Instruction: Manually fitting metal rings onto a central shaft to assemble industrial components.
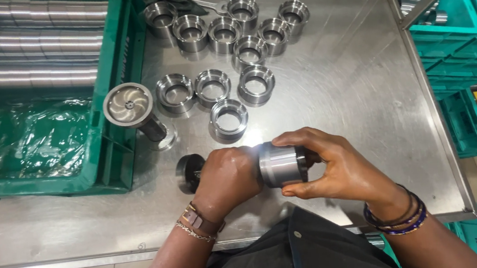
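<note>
1. Your left hand [228, 178] is curled in a closed fist around a dark shaft whose round black end [189, 173] sticks out on the left. Keep that grip firm and the wrist level.
2. Your right hand [341, 171] has thumb and fingers wrapped around the shiny steel sleeve [279, 164], pinching it from above and below. The sleeve is in the air just above the near part of the steel table [350, 82], between both hands.
3. Hold sleeve and shaft on 1 line; any tilt is likely to make them bind.
4. I judge that turning the sleeve gently will serve better than forcing it.
5. Work over the table, not past its front edge, so a slipped part lands on steel.
6. Keep your elbows away from the loose rings [228, 119] just ahead and the upright flanged part [129, 106] to your left, beside the green crate [110, 105].
</note>
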